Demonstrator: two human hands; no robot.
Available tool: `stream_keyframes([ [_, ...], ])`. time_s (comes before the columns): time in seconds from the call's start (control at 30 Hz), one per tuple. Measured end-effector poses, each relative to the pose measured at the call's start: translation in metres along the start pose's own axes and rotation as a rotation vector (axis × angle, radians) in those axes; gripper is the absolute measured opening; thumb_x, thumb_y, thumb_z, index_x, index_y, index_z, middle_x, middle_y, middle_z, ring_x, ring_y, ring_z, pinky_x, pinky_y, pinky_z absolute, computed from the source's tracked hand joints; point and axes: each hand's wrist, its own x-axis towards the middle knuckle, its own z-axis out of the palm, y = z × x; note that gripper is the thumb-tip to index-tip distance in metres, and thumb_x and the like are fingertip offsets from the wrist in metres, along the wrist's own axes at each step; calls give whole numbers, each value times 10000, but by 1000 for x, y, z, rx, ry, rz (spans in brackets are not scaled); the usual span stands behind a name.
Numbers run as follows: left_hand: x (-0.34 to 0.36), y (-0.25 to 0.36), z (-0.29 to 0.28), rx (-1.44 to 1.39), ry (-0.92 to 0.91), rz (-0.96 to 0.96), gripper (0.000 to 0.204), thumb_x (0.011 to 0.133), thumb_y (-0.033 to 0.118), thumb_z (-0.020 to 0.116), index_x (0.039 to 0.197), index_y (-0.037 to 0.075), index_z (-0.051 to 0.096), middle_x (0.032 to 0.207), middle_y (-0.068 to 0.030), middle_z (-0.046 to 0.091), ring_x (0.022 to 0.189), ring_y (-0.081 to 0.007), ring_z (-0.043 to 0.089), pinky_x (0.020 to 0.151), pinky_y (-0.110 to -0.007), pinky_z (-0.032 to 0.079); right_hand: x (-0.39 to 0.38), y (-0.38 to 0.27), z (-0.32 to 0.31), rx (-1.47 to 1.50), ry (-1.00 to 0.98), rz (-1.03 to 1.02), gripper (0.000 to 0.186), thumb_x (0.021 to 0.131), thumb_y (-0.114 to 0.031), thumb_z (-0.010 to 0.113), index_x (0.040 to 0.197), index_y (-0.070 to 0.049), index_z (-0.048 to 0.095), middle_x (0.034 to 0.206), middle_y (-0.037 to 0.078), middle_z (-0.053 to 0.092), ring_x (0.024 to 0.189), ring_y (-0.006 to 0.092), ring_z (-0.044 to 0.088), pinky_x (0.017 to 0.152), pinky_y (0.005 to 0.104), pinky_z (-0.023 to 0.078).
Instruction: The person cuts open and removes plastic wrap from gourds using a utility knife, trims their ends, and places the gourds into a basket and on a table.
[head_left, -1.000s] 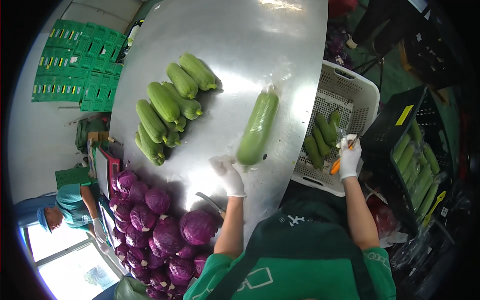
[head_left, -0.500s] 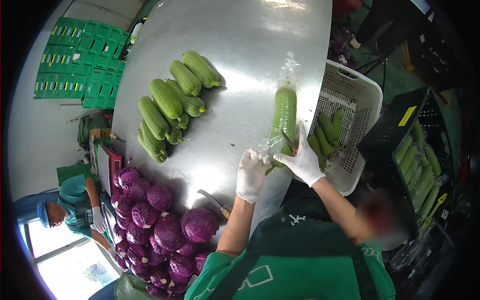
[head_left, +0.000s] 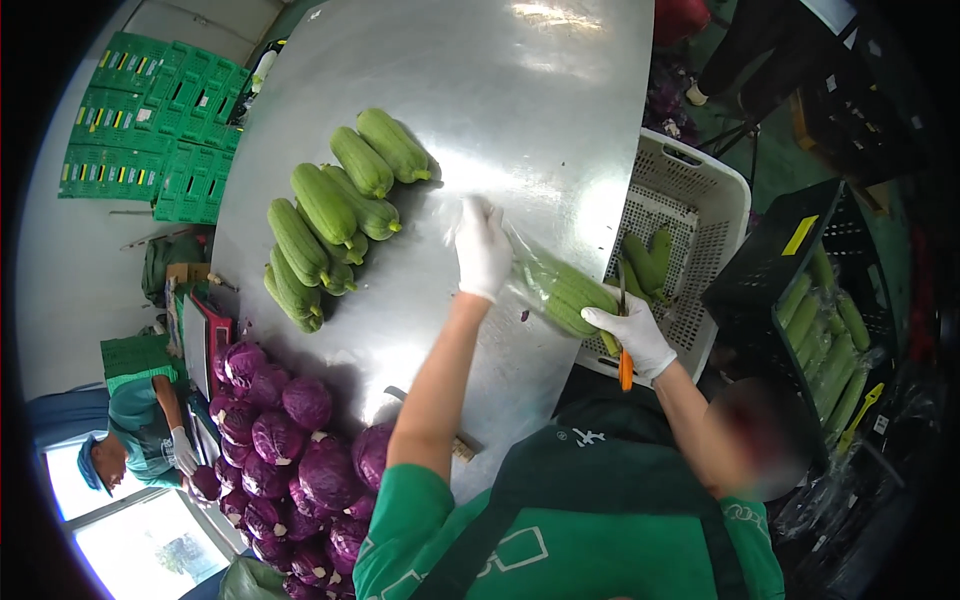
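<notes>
My gloved left hand is closed on the gathered end of a clear plastic bag. The bag stretches down to the right around a green gourd. My gloved right hand grips the gourd's lower end along with orange-handled scissors. Behind that hand, a white perforated basket holds more gourds. On the steel table, several loose green gourds lie in a group at the upper left of my left hand.
Several red cabbages pile at lower left, near a knife handle and a red scale. A black crate of bagged gourds stands right. Green crates stack at left. A co-worker handles cabbage. Another person's legs are at upper right.
The bagged gourd has been lifted and tilted. My left hand, now gripping the bag, has moved up the table; my right hand has swung left from the basket onto the gourd with the scissors.
</notes>
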Motion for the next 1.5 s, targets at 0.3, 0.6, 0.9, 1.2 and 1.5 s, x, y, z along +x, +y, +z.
stream_keyframes([
  [0.3,78,-55,-1,146,143,-59,149,865,33,581,941,15,454,789,-188,582,742,-408,585,689,-441,473,-24,1,-36,292,47,33,369,860,-264,675,1100,9,613,987,88,674,852,146,651,662,254,510],
  [0.6,-51,102,-33,-223,-106,-486,340,912,172,627,1163,-16,497,1101,-159,555,1056,-233,519,925,-362,433,-43,-12,-42,126,213,-264,455,845,-171,688,1214,45,533,1081,60,621,903,102,593,788,227,475],
  [0.9,-61,137,4,-610,-477,-325,805,753,261,779,1368,25,316,1158,-180,569,1031,-263,609,898,-363,485,-52,-50,-55,-526,449,-773,511,820,-105,704,1283,1,514,973,50,562,840,104,520,755,253,450],
  [1.2,-68,184,-19,-167,-886,-175,966,711,317,788,1435,39,213,1176,-267,570,1018,-396,622,875,-409,506,-31,-115,-76,-1273,879,-1150,308,618,17,604,896,-109,643,821,83,604,759,296,617,641,397,505],
  [1.5,-102,145,-34,-738,-1160,-370,1016,674,155,824,1458,48,187,1264,-190,508,1193,-271,510,1032,-374,384,-111,-186,-269,-911,1573,-639,358,857,-416,569,1039,-114,634,951,137,667,902,371,613,757,439,487],
])
